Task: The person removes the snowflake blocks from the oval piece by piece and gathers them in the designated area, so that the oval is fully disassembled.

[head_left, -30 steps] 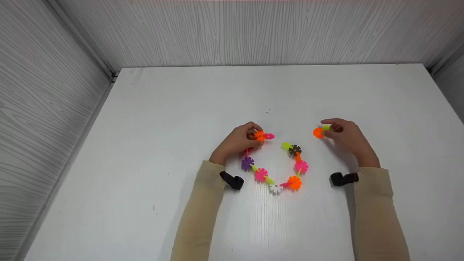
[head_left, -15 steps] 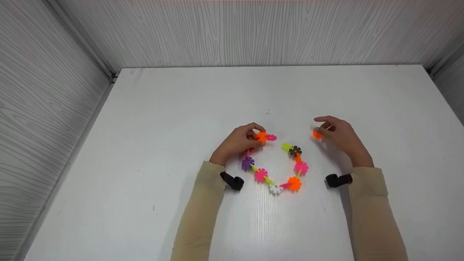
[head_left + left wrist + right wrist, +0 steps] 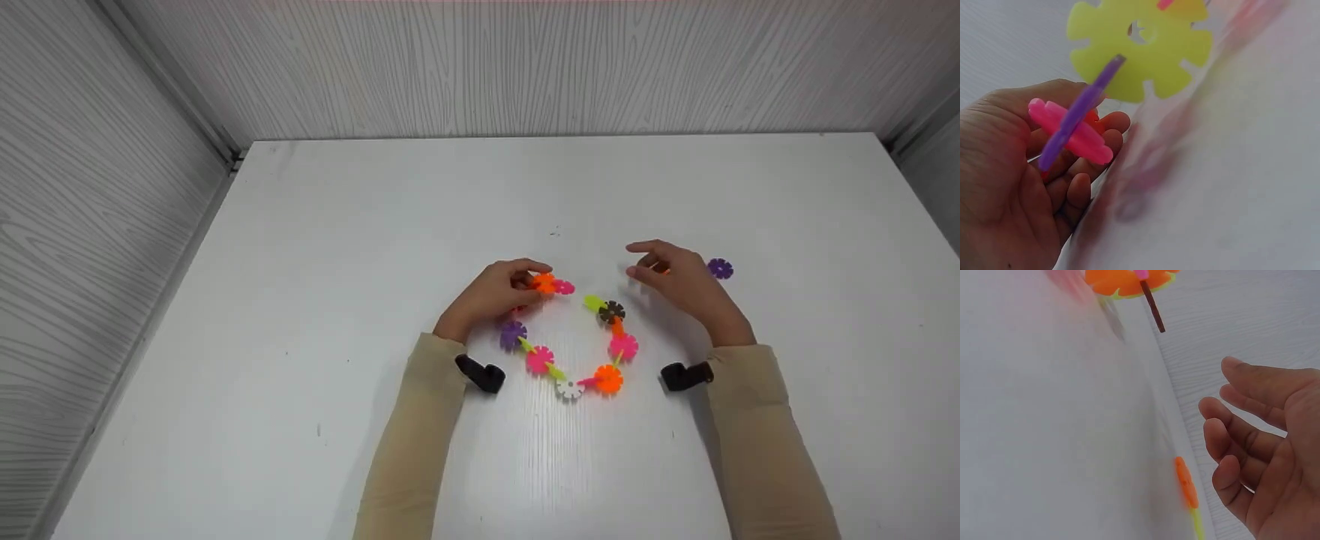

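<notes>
A chain of slotted plastic snowflake discs curves round on the table in the head view, with a purple disc (image 3: 513,334) at left, a white disc (image 3: 570,388) at the front and a brown disc (image 3: 612,312) at right. Thumb and fingers of my left hand (image 3: 491,292) pinch an orange disc (image 3: 545,283) at the chain's upper left end; a pink disc (image 3: 565,287) juts out beyond it. Nothing is in my right hand (image 3: 679,281), whose fingers are loosely bent. Beside it in the right wrist view lies a separate orange disc (image 3: 1186,482) joined to a yellow one (image 3: 1197,523).
Another purple disc (image 3: 721,268) shows behind the right hand. A yellow disc (image 3: 594,303) forms the chain's other end, facing the pink one across a gap. Pale wood-grain panels (image 3: 480,67) stand at the back and sides of the white table (image 3: 360,217).
My right hand has moved left over the separate orange and yellow discs, which stay in place, and the purple disc behind it has come into view. The left hand has shifted slightly right with the chain end.
</notes>
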`<control>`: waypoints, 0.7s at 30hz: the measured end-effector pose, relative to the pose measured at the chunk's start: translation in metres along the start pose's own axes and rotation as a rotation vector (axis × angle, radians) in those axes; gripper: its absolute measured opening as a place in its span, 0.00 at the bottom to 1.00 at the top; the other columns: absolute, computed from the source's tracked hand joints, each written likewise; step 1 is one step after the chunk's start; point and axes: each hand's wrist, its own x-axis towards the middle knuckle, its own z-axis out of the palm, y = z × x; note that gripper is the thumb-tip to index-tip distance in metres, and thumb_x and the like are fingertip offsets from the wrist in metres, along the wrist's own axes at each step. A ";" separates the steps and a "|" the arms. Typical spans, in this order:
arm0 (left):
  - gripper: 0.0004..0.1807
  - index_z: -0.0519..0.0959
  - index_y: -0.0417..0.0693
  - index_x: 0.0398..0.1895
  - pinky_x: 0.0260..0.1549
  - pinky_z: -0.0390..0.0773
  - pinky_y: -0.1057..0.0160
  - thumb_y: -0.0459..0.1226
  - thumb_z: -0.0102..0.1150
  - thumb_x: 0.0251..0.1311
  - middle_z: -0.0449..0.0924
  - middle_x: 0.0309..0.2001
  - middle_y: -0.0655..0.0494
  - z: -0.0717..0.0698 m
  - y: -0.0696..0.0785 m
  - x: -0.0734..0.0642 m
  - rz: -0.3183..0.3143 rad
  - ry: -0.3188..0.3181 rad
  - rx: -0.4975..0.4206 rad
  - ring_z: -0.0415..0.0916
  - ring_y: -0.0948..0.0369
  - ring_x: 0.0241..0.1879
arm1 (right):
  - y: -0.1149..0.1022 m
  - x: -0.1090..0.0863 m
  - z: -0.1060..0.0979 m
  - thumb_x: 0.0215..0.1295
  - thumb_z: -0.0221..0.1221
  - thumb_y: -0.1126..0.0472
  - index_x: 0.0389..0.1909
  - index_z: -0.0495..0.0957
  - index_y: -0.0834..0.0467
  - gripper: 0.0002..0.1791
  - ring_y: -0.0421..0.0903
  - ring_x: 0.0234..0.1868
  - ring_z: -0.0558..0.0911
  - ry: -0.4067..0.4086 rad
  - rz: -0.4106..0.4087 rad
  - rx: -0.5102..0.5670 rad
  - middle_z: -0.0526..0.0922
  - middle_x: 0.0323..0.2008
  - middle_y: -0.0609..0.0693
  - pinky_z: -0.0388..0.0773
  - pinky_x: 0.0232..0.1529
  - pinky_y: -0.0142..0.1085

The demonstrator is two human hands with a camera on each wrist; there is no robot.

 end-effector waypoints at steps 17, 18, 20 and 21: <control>0.19 0.73 0.50 0.55 0.36 0.74 0.69 0.38 0.59 0.61 0.80 0.42 0.52 0.000 -0.002 0.002 -0.003 0.016 -0.049 0.71 0.62 0.32 | -0.028 0.000 0.028 0.67 0.56 0.46 0.64 0.71 0.50 0.26 0.50 0.43 0.75 -0.119 -0.041 -0.003 0.80 0.46 0.55 0.75 0.44 0.37; 0.18 0.73 0.50 0.55 0.36 0.74 0.69 0.38 0.59 0.61 0.80 0.42 0.52 0.000 -0.001 0.002 -0.005 0.015 -0.050 0.72 0.61 0.32 | -0.030 0.000 0.029 0.68 0.56 0.46 0.64 0.71 0.50 0.26 0.50 0.43 0.76 -0.128 -0.044 -0.006 0.80 0.46 0.54 0.75 0.44 0.38; 0.18 0.74 0.51 0.54 0.37 0.76 0.69 0.39 0.59 0.61 0.80 0.43 0.52 0.000 -0.001 0.002 -0.010 0.015 -0.046 0.73 0.60 0.33 | -0.032 -0.001 0.032 0.68 0.56 0.46 0.64 0.71 0.50 0.26 0.49 0.43 0.76 -0.141 -0.051 -0.016 0.80 0.46 0.54 0.76 0.46 0.40; 0.18 0.74 0.52 0.54 0.38 0.76 0.68 0.39 0.60 0.61 0.80 0.43 0.52 0.000 -0.001 0.002 -0.015 0.014 -0.043 0.73 0.60 0.33 | -0.033 -0.001 0.033 0.68 0.56 0.46 0.64 0.71 0.50 0.26 0.49 0.43 0.76 -0.145 -0.055 -0.020 0.80 0.46 0.54 0.77 0.47 0.41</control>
